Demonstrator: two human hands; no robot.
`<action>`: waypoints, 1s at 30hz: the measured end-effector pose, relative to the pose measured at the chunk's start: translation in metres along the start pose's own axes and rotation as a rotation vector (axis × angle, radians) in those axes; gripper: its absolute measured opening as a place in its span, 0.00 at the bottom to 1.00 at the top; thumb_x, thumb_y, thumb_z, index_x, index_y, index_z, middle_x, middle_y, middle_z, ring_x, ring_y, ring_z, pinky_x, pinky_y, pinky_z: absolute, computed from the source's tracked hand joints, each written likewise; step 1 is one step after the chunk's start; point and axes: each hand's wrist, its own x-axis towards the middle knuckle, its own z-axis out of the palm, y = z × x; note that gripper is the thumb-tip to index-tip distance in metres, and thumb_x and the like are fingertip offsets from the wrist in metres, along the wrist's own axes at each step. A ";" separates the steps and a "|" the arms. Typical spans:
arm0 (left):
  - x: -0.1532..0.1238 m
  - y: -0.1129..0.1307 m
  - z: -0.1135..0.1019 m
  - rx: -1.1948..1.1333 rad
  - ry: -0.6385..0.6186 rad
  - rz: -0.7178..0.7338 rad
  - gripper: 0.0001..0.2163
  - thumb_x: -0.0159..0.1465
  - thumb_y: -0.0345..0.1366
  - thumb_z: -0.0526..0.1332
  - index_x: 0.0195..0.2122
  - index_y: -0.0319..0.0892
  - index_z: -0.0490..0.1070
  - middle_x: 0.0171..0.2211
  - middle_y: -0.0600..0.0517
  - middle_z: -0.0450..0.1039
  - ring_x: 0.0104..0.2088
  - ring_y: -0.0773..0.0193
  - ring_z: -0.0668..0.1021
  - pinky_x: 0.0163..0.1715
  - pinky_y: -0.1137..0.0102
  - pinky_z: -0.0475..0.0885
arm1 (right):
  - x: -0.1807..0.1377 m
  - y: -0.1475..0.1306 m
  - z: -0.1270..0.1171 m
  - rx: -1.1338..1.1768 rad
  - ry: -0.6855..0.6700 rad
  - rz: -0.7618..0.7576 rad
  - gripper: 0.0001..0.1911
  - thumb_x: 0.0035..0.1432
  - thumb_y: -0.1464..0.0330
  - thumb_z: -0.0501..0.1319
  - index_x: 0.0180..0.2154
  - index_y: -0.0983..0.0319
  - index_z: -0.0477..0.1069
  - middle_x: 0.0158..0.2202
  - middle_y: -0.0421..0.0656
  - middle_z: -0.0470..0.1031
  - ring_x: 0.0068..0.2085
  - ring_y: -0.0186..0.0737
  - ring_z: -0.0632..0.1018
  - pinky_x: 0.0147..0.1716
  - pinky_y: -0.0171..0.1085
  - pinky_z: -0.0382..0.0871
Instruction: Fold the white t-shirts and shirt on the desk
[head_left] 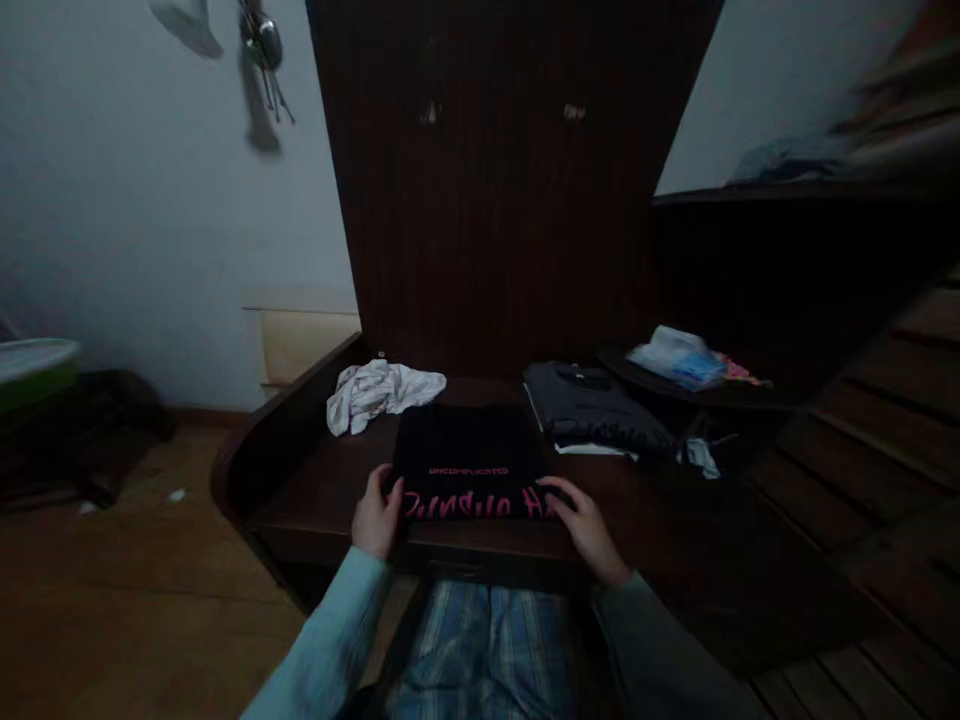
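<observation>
A black shirt (469,445), folded into a rectangle, lies on the dark wooden desk (315,490) in front of me. Pink lettering runs across it, with "UNCOMPLICATED" readable above larger script along the near edge. My left hand (376,515) grips the shirt's near left corner, thumb on top and fingers curled at the side. At the near right corner, my right hand (585,522) has its fingers and thumb closed on the cloth. The undersides of both corners are hidden.
A crumpled white cloth (381,390) lies at the back left of the desk. To the right sits a stack of folded dark clothes (596,405). Beyond it, a small shelf (750,396) bears a plastic packet (679,358). A raised wooden side (289,400) bounds the desk's left.
</observation>
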 end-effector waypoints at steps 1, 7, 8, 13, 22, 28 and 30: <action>0.001 0.002 0.000 0.034 -0.034 -0.029 0.15 0.63 0.37 0.50 0.50 0.41 0.60 0.40 0.46 0.75 0.37 0.60 0.78 0.33 0.71 0.69 | -0.001 0.001 0.002 -0.053 0.014 -0.020 0.15 0.49 0.64 0.52 0.36 0.60 0.72 0.39 0.44 0.75 0.43 0.43 0.73 0.44 0.41 0.64; 0.003 0.010 -0.003 0.202 0.032 0.051 0.15 0.60 0.36 0.53 0.48 0.40 0.64 0.38 0.44 0.73 0.39 0.55 0.76 0.36 0.66 0.69 | -0.008 0.000 0.006 -0.423 0.069 -0.139 0.15 0.51 0.69 0.49 0.35 0.58 0.73 0.33 0.43 0.71 0.38 0.41 0.72 0.41 0.41 0.66; 0.001 0.011 -0.004 0.226 0.095 0.104 0.15 0.59 0.35 0.54 0.47 0.39 0.65 0.40 0.43 0.72 0.41 0.54 0.75 0.37 0.64 0.69 | -0.008 -0.003 0.004 -0.484 0.094 -0.163 0.14 0.51 0.70 0.50 0.35 0.58 0.73 0.34 0.44 0.70 0.38 0.41 0.72 0.41 0.41 0.66; -0.021 0.035 0.000 0.180 0.248 0.529 0.15 0.60 0.32 0.51 0.48 0.39 0.64 0.47 0.43 0.68 0.48 0.56 0.70 0.47 0.61 0.65 | -0.006 -0.039 0.013 -0.582 0.144 -0.350 0.15 0.54 0.72 0.50 0.41 0.59 0.71 0.47 0.46 0.68 0.48 0.44 0.69 0.46 0.43 0.64; -0.046 0.034 0.046 0.323 -0.043 0.813 0.22 0.58 0.36 0.53 0.53 0.33 0.61 0.54 0.40 0.64 0.54 0.53 0.66 0.52 0.56 0.62 | -0.025 -0.049 0.065 -0.588 -0.139 -0.451 0.18 0.57 0.68 0.52 0.50 0.60 0.67 0.52 0.46 0.69 0.53 0.42 0.67 0.53 0.46 0.58; -0.044 0.030 0.043 0.379 -0.100 0.835 0.22 0.58 0.33 0.51 0.54 0.32 0.61 0.56 0.41 0.61 0.55 0.54 0.65 0.52 0.58 0.62 | -0.029 -0.040 0.064 -0.624 -0.163 -0.447 0.18 0.59 0.65 0.52 0.50 0.62 0.65 0.51 0.46 0.69 0.53 0.41 0.68 0.54 0.44 0.57; -0.043 0.032 0.039 0.366 -0.120 0.841 0.21 0.59 0.33 0.50 0.54 0.34 0.62 0.56 0.42 0.62 0.55 0.56 0.66 0.52 0.59 0.63 | -0.023 -0.048 0.063 -0.661 -0.189 -0.409 0.15 0.60 0.68 0.49 0.47 0.61 0.68 0.48 0.45 0.72 0.50 0.39 0.70 0.51 0.41 0.60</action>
